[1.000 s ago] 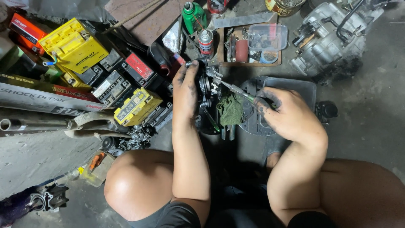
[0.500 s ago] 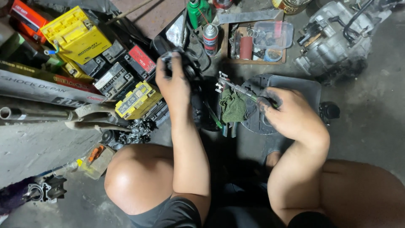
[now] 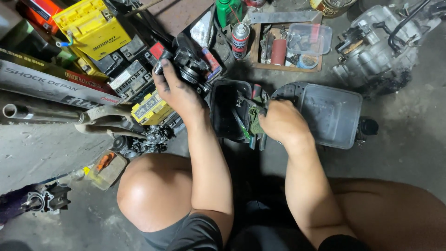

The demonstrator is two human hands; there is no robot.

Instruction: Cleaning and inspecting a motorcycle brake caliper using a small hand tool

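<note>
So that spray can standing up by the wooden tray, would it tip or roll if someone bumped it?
Probably. The spray can is tall and narrow and stands upright on a small base, so a sideways bump would likely topple it. Its round body would then tend to roll, though the wooden tray right beside it might stop it. Its smooth metal looks slippery for greasy hands.

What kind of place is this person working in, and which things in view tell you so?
Most likely a motorcycle repair workshop, worked on at floor level. Evidence: a stack of small vehicle batteries, a bare engine block on the concrete, and a spray can beside a tray of small parts.
</note>
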